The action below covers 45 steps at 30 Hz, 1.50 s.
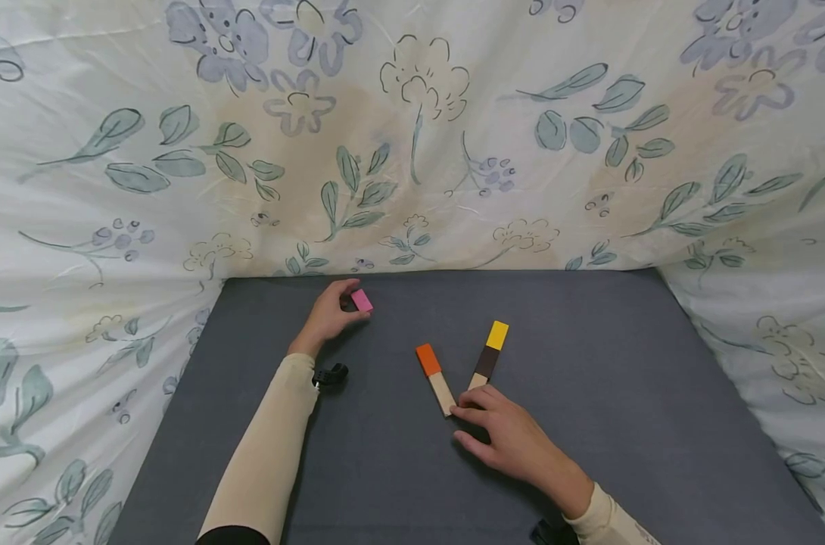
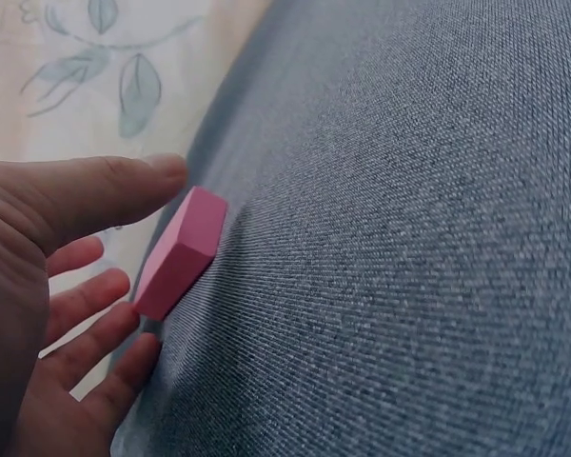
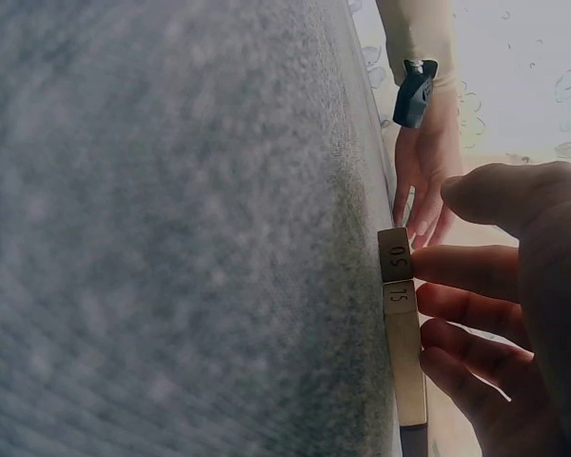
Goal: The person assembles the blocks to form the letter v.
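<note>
My left hand [image 1: 329, 314] is around a small pink block [image 1: 362, 300] near the table's far edge. In the left wrist view the thumb lies just above the pink block, and the fingers spread by its other end; no firm pinch shows. My right hand [image 1: 504, 431] rests its fingertips at the near ends of two strips, with the thumb apart. The left strip is an orange piece [image 1: 428, 359] in line with a bare wooden piece [image 1: 442, 393]. The right strip runs from a yellow piece [image 1: 497, 334] through a dark brown piece [image 1: 486, 363] to a wooden piece [image 3: 405, 362].
A dark grey cloth covers the table [image 1: 385, 469]. Behind it and at both sides hangs a white flowered curtain [image 1: 440, 151]. Printed figures mark the wooden ends in the right wrist view. A black strap mount [image 1: 331, 375] sits on the left wrist.
</note>
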Available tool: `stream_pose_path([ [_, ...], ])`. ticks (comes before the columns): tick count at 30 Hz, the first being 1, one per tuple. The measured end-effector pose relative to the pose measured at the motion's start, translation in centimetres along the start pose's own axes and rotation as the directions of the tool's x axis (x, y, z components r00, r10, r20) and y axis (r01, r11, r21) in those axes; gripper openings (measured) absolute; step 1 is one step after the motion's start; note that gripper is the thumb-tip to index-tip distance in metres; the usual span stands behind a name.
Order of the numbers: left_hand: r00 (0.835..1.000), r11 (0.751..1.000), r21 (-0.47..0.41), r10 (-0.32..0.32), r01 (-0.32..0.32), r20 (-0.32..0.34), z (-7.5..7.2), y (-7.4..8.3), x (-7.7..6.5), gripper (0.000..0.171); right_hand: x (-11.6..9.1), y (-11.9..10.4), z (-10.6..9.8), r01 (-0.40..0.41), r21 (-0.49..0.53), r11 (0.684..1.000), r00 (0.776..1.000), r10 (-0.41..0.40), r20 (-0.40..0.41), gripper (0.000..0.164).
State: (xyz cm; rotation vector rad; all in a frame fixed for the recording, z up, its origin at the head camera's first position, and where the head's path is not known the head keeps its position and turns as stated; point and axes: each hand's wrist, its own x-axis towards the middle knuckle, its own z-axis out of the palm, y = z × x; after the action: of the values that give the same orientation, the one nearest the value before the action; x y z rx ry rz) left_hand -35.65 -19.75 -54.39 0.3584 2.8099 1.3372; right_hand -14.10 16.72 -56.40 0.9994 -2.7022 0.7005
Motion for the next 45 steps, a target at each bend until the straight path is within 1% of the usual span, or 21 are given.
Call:
stream_pose_path([
  [15,0.999,0.999,0.036,-0.02,0.018,0.037,0.02,-0.41,-0.07,0.074,-0.32,-0.95,0.38,-0.009,-0.004,1.0,1.0,0.009,-0.006,0.037],
  [20,0.999,0.999,0.04,-0.029,0.028,0.03,0.12,-0.5,0.09,0.071,-0.32,-1.01,0.39,-0.007,-0.011,1.0,1.0,0.007,-0.01,0.037],
  [29,0.999,0.998,0.046,-0.046,0.045,0.014,0.25,-0.42,-0.07,0.067,-0.3,-1.02,0.4,-0.015,0.0,1.0,1.0,0.015,-0.005,0.037],
  [36,0.998,0.998,0.029,-0.064,0.064,0.001,0.22,-0.44,-0.13,0.065,-0.13,-1.04,0.23,-0.021,0.003,1.0,1.0,0.021,0.005,0.038],
  [41,0.999,0.998,0.027,-0.048,0.048,-0.01,0.21,-0.42,-0.2,0.064,-0.08,-1.0,0.21,-0.017,0.002,1.0,1.0,0.017,0.006,0.038],
  [45,0.999,0.999,0.028,-0.03,0.03,-0.015,0.3,-0.11,-0.35,0.064,-0.1,-0.96,0.25,-0.019,-0.006,1.0,1.0,0.019,0.005,0.038],
])
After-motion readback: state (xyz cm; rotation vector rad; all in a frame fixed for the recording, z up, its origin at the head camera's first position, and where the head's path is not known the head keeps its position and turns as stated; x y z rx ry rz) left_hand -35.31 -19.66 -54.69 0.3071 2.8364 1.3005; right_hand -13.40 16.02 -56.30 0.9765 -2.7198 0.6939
